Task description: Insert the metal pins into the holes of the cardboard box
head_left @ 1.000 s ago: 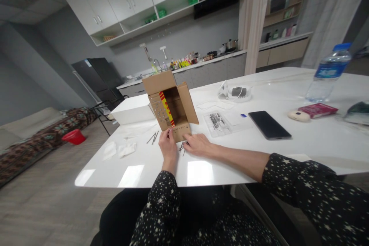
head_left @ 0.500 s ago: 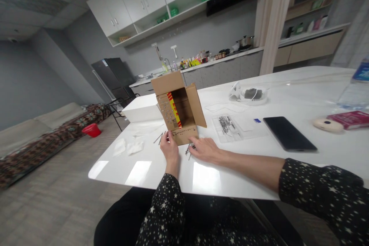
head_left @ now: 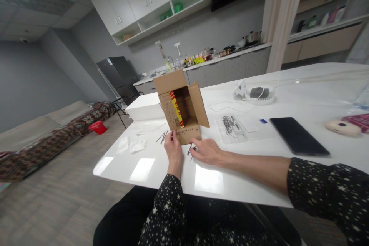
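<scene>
An open cardboard box (head_left: 188, 135) stands on the white table, its flaps spread and its dark inside facing me. Small silvery pieces dot its left flap, and a row of dark spots crosses the lower front flap. My left hand (head_left: 173, 150) is at the left edge of that front flap, fingers closed in a pinch; what they hold is too small to make out. Beside the flap's right corner, my right hand (head_left: 208, 151) lies low with index finger and thumb apart. Thin dark metal pieces (head_left: 189, 151) lie under its fingertips, and more thin rods (head_left: 162, 137) rest left of the box.
A clear compartment case (head_left: 230, 127) with metal pieces lies right of the box. Further right are a black tablet or phone (head_left: 298, 135), a beige rounded object (head_left: 342, 127) and a white device with a cable (head_left: 259, 95). Crumpled white tissues (head_left: 137, 146) lie left.
The view has shifted slightly, so the scene sits a little further right. Both hands stay near the front flap; the right fingertips are slightly lower, over the thin metal pieces.
</scene>
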`<act>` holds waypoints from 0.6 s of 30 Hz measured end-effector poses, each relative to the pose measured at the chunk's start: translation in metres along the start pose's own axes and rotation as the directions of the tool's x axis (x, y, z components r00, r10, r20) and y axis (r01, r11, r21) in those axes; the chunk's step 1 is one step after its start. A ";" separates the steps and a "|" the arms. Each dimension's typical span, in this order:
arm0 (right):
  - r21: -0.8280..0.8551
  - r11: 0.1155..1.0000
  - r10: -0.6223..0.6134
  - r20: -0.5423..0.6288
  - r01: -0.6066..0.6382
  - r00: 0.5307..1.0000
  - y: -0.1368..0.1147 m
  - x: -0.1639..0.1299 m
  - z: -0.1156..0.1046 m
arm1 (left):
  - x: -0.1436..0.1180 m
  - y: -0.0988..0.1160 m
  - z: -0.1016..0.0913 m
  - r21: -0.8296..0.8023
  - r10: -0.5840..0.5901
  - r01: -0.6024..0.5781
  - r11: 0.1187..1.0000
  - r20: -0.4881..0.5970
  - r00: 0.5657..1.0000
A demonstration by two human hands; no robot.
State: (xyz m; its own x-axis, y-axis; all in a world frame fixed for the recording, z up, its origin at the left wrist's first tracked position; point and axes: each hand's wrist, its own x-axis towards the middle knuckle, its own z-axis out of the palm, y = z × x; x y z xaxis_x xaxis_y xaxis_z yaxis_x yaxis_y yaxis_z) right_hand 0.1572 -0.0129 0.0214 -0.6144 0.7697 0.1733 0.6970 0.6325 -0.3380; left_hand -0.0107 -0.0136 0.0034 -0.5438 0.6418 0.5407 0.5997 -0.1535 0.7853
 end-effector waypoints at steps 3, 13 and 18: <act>-0.003 1.000 0.001 0.005 -0.001 1.000 -0.001 0.000 0.000 | 0.000 -0.003 0.000 0.028 0.018 -0.018 0.999 -0.004 1.000; -0.029 1.000 -0.007 0.017 0.007 1.000 -0.001 0.002 0.002 | -0.003 0.002 0.002 0.056 -0.001 -0.005 0.998 0.110 0.994; -0.048 0.999 -0.007 0.012 0.007 1.000 -0.002 0.001 0.001 | -0.001 -0.002 0.001 0.043 -0.017 0.013 0.999 0.098 0.995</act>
State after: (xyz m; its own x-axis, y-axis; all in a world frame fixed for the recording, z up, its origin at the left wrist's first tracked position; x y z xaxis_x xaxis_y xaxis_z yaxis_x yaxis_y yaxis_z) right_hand 0.1548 -0.0134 0.0215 -0.6235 0.7644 0.1645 0.7093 0.6414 -0.2923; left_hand -0.0102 -0.0131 0.0007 -0.4940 0.7149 0.4949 0.6172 -0.1126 0.7787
